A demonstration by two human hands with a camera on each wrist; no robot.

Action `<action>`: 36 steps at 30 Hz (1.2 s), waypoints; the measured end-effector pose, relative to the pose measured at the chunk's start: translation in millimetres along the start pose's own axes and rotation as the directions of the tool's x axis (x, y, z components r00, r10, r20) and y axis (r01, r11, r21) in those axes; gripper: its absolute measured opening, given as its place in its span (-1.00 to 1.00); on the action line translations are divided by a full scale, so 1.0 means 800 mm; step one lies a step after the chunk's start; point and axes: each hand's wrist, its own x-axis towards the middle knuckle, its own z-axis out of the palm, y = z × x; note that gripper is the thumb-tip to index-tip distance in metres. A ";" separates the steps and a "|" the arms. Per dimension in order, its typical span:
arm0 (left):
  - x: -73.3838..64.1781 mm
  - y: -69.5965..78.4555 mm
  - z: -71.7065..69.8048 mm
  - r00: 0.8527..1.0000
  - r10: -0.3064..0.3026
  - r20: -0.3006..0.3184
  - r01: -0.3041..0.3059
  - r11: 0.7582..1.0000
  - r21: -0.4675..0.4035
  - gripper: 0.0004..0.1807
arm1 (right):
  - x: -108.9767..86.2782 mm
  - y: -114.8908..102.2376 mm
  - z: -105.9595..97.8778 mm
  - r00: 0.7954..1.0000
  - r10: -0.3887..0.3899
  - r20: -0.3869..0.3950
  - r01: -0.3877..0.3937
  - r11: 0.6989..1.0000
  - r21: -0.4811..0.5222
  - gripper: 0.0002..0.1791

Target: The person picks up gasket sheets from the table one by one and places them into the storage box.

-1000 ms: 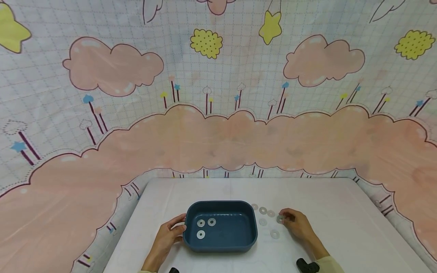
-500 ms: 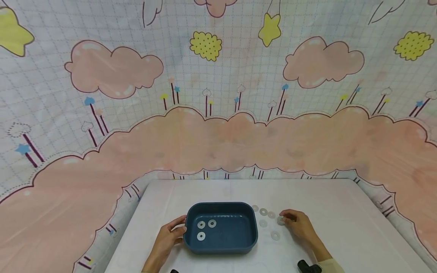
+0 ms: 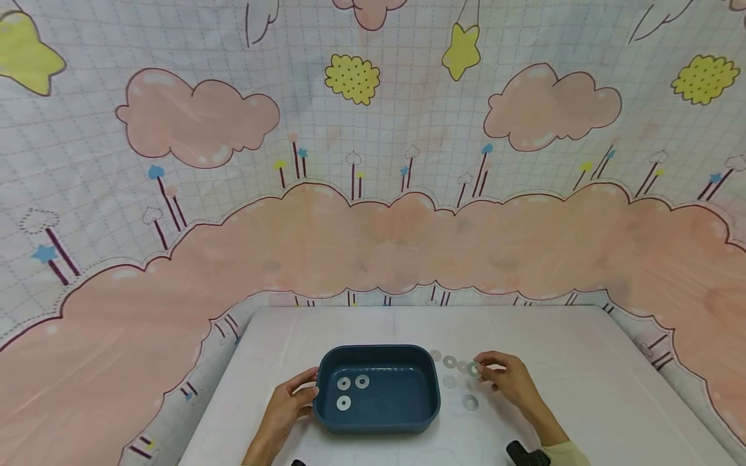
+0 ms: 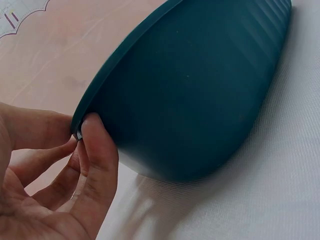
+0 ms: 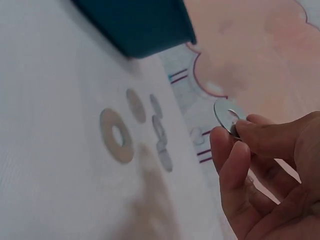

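A dark blue plastic bin (image 3: pixel 402 388) stands on the white table, with three flat metal washers (image 3: pixel 344 402) lying in its left part. My left hand (image 3: pixel 285 404) grips the bin's left rim; in the left wrist view the thumb and a finger pinch the rim of the bin (image 4: pixel 190 90). To the right of the bin, my right hand (image 3: pixel 509 378) pinches a metal washer (image 5: pixel 221 115) between thumb and fingertips. In the right wrist view this washer is tilted and off the table. Several more washers (image 5: pixel 111 125) lie on the tabletop between bin and right hand.
The white table (image 3: pixel 326 323) reaches back to a cloth backdrop (image 3: pixel 373 246) printed with clouds and stars. A black device (image 3: pixel 527 454) is strapped at the right wrist.
My right hand has picked its washer up off the table and moved slightly up and left with it. The left hand keeps its place on the bin.
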 end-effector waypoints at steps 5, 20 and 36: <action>0.000 -0.001 -0.001 1.000 -0.004 -0.004 0.004 1.000 0.005 -0.48 | -0.004 -0.020 0.000 1.000 -0.003 0.025 0.001 0.997 0.073 -0.77; -0.002 -0.002 -0.001 1.000 0.010 0.001 -0.010 1.000 0.005 -0.49 | -0.005 -0.059 0.004 0.999 -0.013 0.036 0.007 0.986 0.164 -0.75; -0.004 -0.002 -0.002 0.999 0.039 0.012 -0.039 0.999 0.006 -0.49 | 0.005 -0.096 0.019 0.997 -0.039 0.067 0.024 0.979 0.204 -0.73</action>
